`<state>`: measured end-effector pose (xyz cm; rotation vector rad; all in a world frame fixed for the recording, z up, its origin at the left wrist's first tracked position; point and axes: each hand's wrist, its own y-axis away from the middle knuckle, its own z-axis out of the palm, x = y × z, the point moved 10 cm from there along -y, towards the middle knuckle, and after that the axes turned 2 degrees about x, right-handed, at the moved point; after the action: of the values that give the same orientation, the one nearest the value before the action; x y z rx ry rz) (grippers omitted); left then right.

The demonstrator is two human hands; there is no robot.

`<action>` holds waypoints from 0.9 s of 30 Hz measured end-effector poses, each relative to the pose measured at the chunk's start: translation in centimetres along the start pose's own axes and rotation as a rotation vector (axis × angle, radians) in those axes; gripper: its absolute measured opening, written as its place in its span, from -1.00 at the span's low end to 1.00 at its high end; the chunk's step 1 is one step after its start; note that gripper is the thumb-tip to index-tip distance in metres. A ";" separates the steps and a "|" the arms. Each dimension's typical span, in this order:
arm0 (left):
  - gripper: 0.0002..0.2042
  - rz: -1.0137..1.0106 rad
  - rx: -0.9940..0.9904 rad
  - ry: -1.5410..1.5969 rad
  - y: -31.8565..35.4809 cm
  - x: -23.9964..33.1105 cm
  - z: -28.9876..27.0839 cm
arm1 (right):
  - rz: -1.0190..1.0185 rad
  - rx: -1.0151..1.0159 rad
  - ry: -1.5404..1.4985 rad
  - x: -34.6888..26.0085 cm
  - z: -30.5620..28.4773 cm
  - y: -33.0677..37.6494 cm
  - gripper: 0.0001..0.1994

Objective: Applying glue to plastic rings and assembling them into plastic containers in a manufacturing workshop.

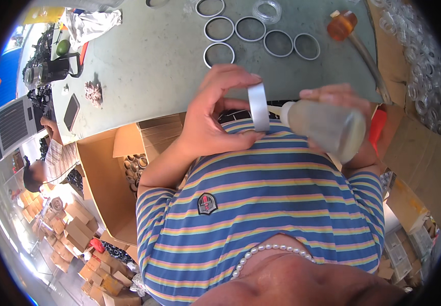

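My left hand [215, 109] holds a silver metal ring [258, 107] upright by its rim, edge-on to the camera, close in front of my striped shirt. My right hand [340, 102] grips a translucent plastic squeeze bottle [327, 127] with a white nozzle pointing left, its tip right beside the ring. Several more metal rings [251, 29] lie flat in a group on the grey-green table [149, 61] beyond my hands.
An orange-headed mallet [343, 25] lies at the table's far right. Clear plastic rings [424, 76] are piled on cardboard at the right. An open cardboard box [105, 173] with metal parts sits at my left. A phone [71, 112] lies on the table; another person [47, 163] sits further left.
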<state>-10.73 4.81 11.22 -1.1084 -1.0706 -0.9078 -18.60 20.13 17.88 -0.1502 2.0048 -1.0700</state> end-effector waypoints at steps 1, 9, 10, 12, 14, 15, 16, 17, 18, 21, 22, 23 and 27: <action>-0.40 0.037 0.061 -0.018 -0.1 0.6 -0.1 | 0.179 -0.040 0.076 1.3 -0.3 0.3 -0.49; -0.62 0.642 -0.150 -0.513 0.4 4.1 2.8 | 0.793 0.378 -0.279 7.8 -1.7 2.2 -0.61; -0.63 0.681 -0.153 -0.535 0.5 4.3 3.0 | 0.968 0.424 -0.425 9.2 -0.9 3.3 -0.63; -0.64 0.724 -0.156 -0.558 0.7 4.5 3.3 | 1.055 0.436 -0.508 10.3 -0.2 4.0 -0.64; -0.65 0.790 -0.140 -0.549 1.1 5.1 3.5 | 1.133 0.449 -0.592 11.2 0.6 4.9 -0.63; -0.65 0.791 -0.140 -0.549 0.9 5.0 3.4 | 1.248 0.512 -0.699 12.1 1.5 6.4 -0.62; -0.64 0.817 -0.124 -0.579 1.0 5.0 3.3 | 1.361 0.575 -0.807 12.6 2.4 7.8 -0.60; -0.62 0.844 -0.108 -0.609 1.0 5.1 3.2 | 1.358 0.573 -0.808 12.8 2.7 8.3 -0.60; -0.62 0.848 -0.107 -0.614 1.0 4.8 3.0 | 1.351 0.593 -1.075 12.6 4.3 8.5 -0.59; -0.50 0.426 0.009 -0.599 0.3 0.8 0.5 | 1.256 0.760 -1.259 13.1 4.8 7.9 -0.57; -0.50 0.433 0.002 -0.605 0.8 0.9 0.1 | 1.186 0.920 -1.169 13.7 3.5 8.3 -0.56; -0.43 0.216 0.130 -0.783 0.5 -0.4 -2.5 | 1.092 0.925 -1.140 14.6 2.1 8.5 -0.55; -0.28 -0.300 0.250 -1.399 3.1 -5.5 -10.1 | 0.933 0.996 -1.042 15.6 -2.3 9.9 -0.55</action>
<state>-7.14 -4.12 4.17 -1.3604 -2.4451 -0.0548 -27.66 20.74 1.64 0.5861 0.3533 -0.9085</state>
